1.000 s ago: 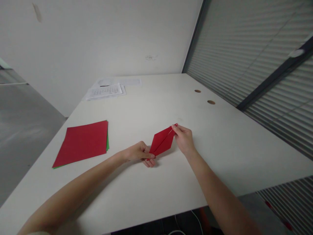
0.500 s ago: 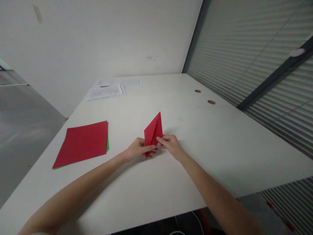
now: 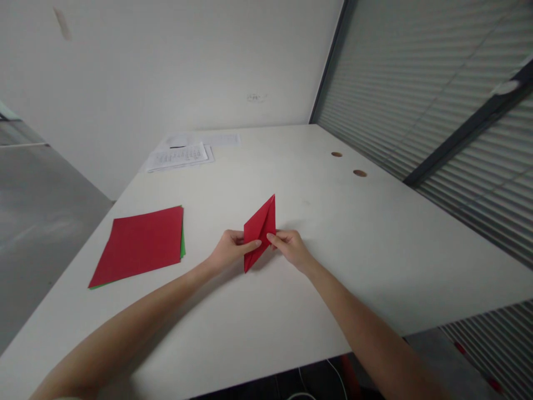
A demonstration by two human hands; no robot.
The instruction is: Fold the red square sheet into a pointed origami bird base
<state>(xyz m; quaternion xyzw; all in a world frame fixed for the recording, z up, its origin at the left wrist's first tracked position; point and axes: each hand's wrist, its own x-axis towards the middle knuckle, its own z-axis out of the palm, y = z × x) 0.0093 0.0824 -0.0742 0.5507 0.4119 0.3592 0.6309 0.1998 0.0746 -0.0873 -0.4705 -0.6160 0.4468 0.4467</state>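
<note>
A red folded paper [image 3: 261, 222], shaped like a diamond with a crease or flap edge running down its middle, is held up at a tilt over the white table [image 3: 266, 328]. My left hand [image 3: 231, 250] pinches its left side, thumb on the front face and fingers behind. At the right side corner my right hand [image 3: 288, 246] grips it between thumb and fingers. One point of the diamond is at the top right, the other at the lower left. The fingers behind the paper are partly hidden.
A stack of red paper [image 3: 141, 244] with green paper [image 3: 182, 244] showing beneath lies on the left. Printed sheets [image 3: 179, 158] rest at the far left. Two round holes pierce the table near the window blinds [image 3: 416, 94]. White cables [image 3: 302, 395] hang below the front edge.
The folded paper has turned more upright. My right hand has moved from its top right point down to the right side corner; my left hand has shifted from the bottom point up the left side.
</note>
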